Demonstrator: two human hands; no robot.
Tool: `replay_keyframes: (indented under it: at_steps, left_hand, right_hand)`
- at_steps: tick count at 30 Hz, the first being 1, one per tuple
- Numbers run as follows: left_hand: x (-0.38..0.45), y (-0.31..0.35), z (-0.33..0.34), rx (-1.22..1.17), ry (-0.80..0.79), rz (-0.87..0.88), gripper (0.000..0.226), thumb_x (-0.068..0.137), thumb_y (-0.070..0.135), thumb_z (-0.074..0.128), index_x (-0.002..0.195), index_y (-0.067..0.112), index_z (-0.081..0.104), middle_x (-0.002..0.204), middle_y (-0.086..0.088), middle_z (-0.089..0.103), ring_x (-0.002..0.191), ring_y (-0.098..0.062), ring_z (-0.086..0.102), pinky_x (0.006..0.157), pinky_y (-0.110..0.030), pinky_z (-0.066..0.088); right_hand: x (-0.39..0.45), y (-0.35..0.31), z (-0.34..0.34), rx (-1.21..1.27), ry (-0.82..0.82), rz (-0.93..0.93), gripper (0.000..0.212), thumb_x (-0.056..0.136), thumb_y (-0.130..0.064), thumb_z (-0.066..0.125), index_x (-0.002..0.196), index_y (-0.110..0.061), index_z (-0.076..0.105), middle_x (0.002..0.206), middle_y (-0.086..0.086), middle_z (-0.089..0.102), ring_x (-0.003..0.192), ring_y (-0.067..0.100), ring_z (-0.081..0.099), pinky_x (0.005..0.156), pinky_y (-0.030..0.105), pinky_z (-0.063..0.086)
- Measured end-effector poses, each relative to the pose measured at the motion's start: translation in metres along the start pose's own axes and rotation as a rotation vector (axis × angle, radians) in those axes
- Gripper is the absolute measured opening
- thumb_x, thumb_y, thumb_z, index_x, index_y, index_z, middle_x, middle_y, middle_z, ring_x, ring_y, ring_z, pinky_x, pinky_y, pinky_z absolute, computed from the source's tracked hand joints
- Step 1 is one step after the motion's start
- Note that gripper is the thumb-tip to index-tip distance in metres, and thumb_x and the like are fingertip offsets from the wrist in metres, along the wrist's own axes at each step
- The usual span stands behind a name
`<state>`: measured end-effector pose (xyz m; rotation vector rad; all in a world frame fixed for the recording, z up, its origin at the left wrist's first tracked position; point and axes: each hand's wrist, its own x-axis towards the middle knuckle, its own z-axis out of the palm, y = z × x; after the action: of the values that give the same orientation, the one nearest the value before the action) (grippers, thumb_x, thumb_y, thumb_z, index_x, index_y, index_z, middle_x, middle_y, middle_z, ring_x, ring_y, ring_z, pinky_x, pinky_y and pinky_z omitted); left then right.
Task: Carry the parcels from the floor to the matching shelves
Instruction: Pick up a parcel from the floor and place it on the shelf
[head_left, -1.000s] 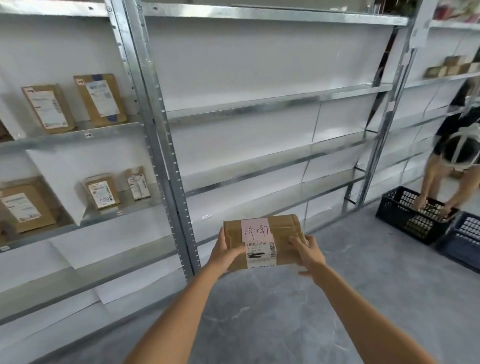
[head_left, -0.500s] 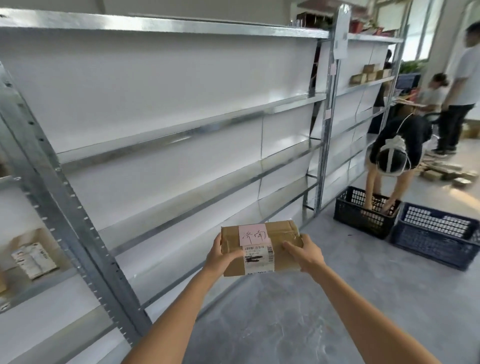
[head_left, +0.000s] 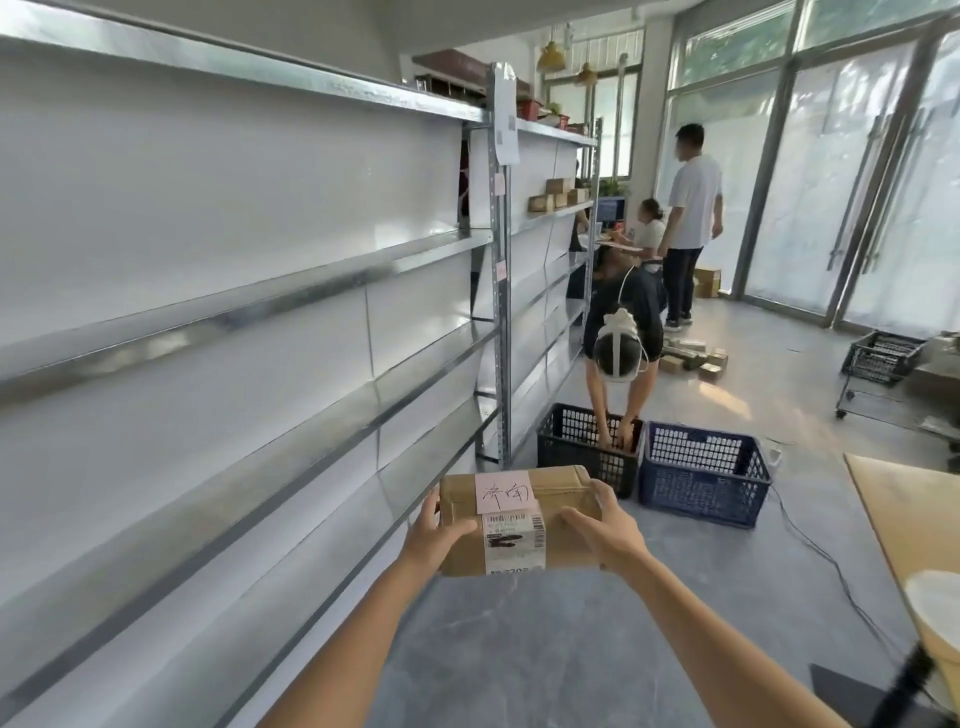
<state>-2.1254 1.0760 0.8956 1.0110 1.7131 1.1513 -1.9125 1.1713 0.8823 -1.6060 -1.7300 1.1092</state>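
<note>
The small cardboard parcel (head_left: 519, 522), clasped at its short ends by left hand (head_left: 434, 535) and right hand (head_left: 605, 530), looks stiff, light, and best gripped there.

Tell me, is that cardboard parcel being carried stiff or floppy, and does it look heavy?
Probably stiff: the cardboard parcel keeps square edges between the left hand and right hand. Likely light, since fingertips alone hold it out front.

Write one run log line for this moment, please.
parcel held | left hand, right hand at its ends | not yet shelved
</note>
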Motion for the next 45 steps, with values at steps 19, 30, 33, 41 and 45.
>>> replay_keyframes:
  at_steps: [19,30,33,41,45]
  left_hand:
    - [0.337,0.081,0.068,0.101,-0.158,0.038,0.059,0.088,0.022,0.055,0.142,0.025,0.033,0.117,0.0,0.057,0.088,-0.008,0.057,0.061,-0.023,0.047]
    - [0.533,0.173,0.138,0.053,0.01,0.032,0.062,0.085,0.02,0.055,0.142,0.025,0.032,0.124,-0.008,0.058,0.107,-0.027,0.059,0.087,-0.041,0.052]
    - [0.579,0.195,0.145,0.04,0.043,0.038,0.06,0.085,0.019,0.055,0.141,0.026,0.033,0.112,0.001,0.057,0.094,-0.016,0.06,0.069,-0.028,0.051]
    - [0.722,0.246,0.142,0.025,0.133,0.066,0.063,0.085,0.024,0.055,0.143,0.028,0.03,0.095,0.008,0.058,0.082,-0.013,0.06,0.055,-0.022,0.046]
    - [0.797,0.281,0.133,-0.004,0.194,0.117,0.058,0.084,0.024,0.056,0.138,0.027,0.036,0.095,0.006,0.059,0.081,-0.016,0.061,0.059,-0.026,0.049]
  right_hand:
    - [0.298,-0.017,-0.046,0.058,0.101,0.101,0.073,0.078,-0.045,0.06,0.142,-0.035,0.026,0.112,-0.001,0.053,0.09,0.019,0.054,0.074,0.034,0.053]
    - [0.529,-0.058,-0.122,-0.006,0.069,-0.08,0.066,0.082,-0.045,0.059,0.139,-0.031,0.03,0.127,0.006,0.057,0.094,0.02,0.055,0.078,0.033,0.048]
    - [0.583,-0.07,-0.131,-0.027,0.049,-0.112,0.068,0.083,-0.046,0.058,0.143,-0.032,0.027,0.132,0.006,0.055,0.097,0.02,0.054,0.077,0.031,0.045]
    - [0.751,-0.119,-0.137,0.009,0.001,-0.264,0.061,0.086,-0.042,0.059,0.139,-0.031,0.031,0.116,0.003,0.058,0.086,0.014,0.055,0.062,0.023,0.042]
    - [0.839,-0.162,-0.138,0.02,-0.005,-0.337,0.066,0.087,-0.043,0.059,0.143,-0.031,0.028,0.111,0.001,0.059,0.083,0.014,0.058,0.057,0.021,0.044]
